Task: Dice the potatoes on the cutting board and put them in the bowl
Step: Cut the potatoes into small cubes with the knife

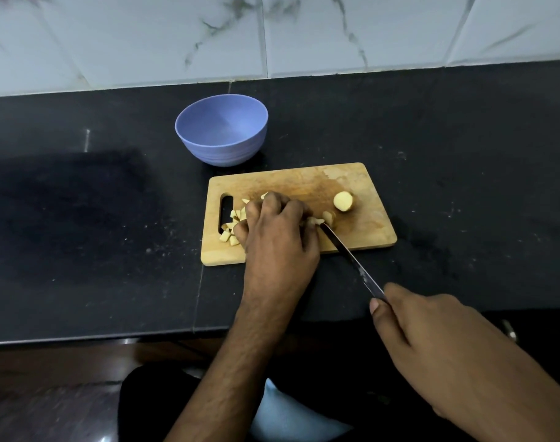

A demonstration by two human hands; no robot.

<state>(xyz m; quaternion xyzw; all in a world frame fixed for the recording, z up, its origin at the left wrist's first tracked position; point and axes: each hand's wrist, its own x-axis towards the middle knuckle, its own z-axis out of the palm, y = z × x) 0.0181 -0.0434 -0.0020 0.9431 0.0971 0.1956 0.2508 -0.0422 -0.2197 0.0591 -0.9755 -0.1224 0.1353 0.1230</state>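
Note:
A wooden cutting board (364, 228) lies on the black counter. My left hand (277, 232) rests on the board with fingers curled over potato pieces (317, 221) at its middle. My right hand (431, 333) grips the handle of a knife (348, 255), and the blade tip touches the pieces just right of my left fingers. Several diced potato bits (230, 229) lie by the board's handle slot on the left. A half potato (343, 201) sits cut face up on the right part of the board. The purple bowl (221, 130) stands behind the board, with nothing visible inside it.
The black counter (96, 218) stretches left and right of the board. A marbled tile wall (272, 36) rises behind it. The counter's front edge runs just below the board, with my lap beneath it.

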